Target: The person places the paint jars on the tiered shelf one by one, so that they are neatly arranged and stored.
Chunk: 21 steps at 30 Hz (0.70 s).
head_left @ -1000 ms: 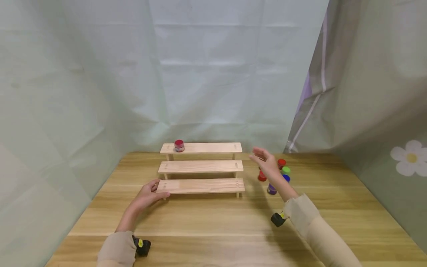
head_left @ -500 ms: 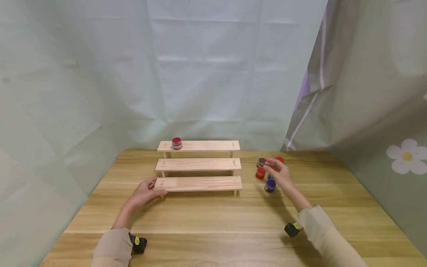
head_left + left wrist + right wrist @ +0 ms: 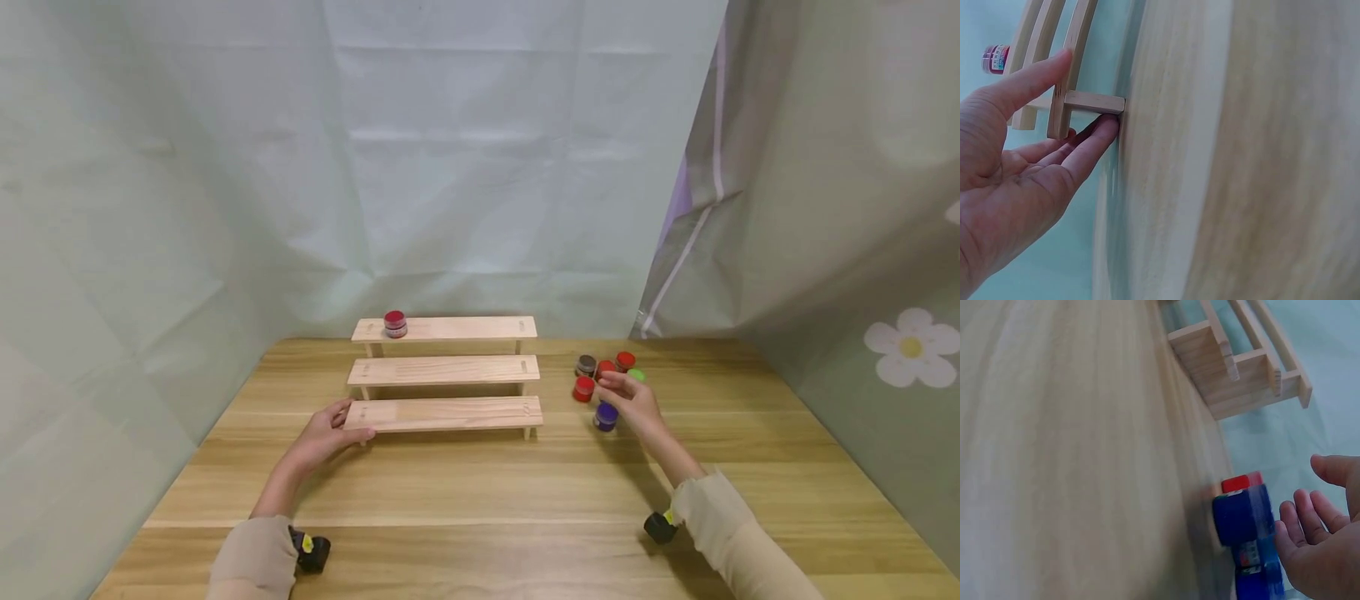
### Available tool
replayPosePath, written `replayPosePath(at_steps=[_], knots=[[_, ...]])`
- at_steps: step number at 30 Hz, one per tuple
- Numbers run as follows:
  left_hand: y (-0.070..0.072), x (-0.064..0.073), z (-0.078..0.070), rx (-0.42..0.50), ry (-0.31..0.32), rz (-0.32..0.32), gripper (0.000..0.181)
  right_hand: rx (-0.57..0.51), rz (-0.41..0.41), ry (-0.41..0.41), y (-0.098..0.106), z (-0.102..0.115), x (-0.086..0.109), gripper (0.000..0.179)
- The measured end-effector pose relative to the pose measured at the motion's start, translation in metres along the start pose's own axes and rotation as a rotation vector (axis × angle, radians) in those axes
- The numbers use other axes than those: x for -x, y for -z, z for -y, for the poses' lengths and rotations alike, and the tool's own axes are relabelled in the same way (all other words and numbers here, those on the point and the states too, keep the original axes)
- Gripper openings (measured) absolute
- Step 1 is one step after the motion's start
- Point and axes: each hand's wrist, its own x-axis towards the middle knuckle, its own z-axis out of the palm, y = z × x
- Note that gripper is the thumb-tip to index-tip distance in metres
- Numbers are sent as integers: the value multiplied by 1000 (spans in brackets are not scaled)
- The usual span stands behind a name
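Note:
A three-tier wooden display rack [image 3: 442, 412] stands on the table. My left hand [image 3: 322, 435] holds the left end of its lowest step; in the left wrist view the thumb lies on the board and fingers touch the leg beneath. One dark red jar [image 3: 395, 325] sits at the left of the top step. My right hand [image 3: 633, 406] hovers over a group of small jars right of the rack, its fingers loosely bent with nothing between them. Nearest it are a dark blue-purple jar [image 3: 606, 417] and a red jar [image 3: 583, 389]; the hand partly hides others.
Behind these stand a dark grey-lidded jar [image 3: 586, 365], another red jar [image 3: 626, 360] and a green-lidded jar [image 3: 637, 375]. Pale cloth [image 3: 465, 167] hangs behind the wooden table [image 3: 450, 508] and at both sides.
My right hand has moved right and down, from beside the rack to over the jars, then slightly lower. The left hand keeps its hold on the rack, and the view has shifted a little.

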Motion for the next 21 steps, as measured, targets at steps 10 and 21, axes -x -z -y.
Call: replayPosePath(at_steps=[10, 21], knots=[[-1, 0, 0, 17, 8, -4, 93, -3, 46, -37, 0, -17, 6, 47], [-2, 0, 2, 24, -8, -10, 92, 8, 129, -68, 0, -29, 9, 56]])
